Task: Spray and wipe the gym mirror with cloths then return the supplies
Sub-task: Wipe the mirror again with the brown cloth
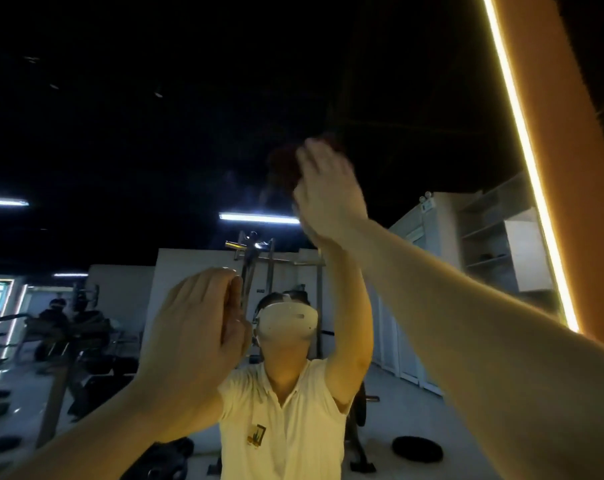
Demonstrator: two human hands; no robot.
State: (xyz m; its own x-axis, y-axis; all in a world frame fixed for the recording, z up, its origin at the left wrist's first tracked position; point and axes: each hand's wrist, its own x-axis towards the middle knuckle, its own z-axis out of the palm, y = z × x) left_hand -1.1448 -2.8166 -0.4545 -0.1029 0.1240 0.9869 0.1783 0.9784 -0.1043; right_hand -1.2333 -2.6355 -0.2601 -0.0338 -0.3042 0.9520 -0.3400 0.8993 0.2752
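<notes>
Dark red cloth (pixel 282 167), bunched and blurred, pressed high against the gym mirror (pixel 120 133) beneath the flat, straight-fingered right hand (pixel 328 188). Lower down, left hand (pixel 196 334) laid open on the glass, holding nothing. Possibly at risk: slipping free from under an ungripping palm at full reach, or leaving fresh prints from the bare left palm. No readable long axis in the wad; showing up and left of upward-pointing fingers.

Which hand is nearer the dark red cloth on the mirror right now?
Right. The right hand presses the dark red cloth against the mirror, up high. The left hand lies flat on the mirror lower and to the left, clear of the cloth.
</notes>
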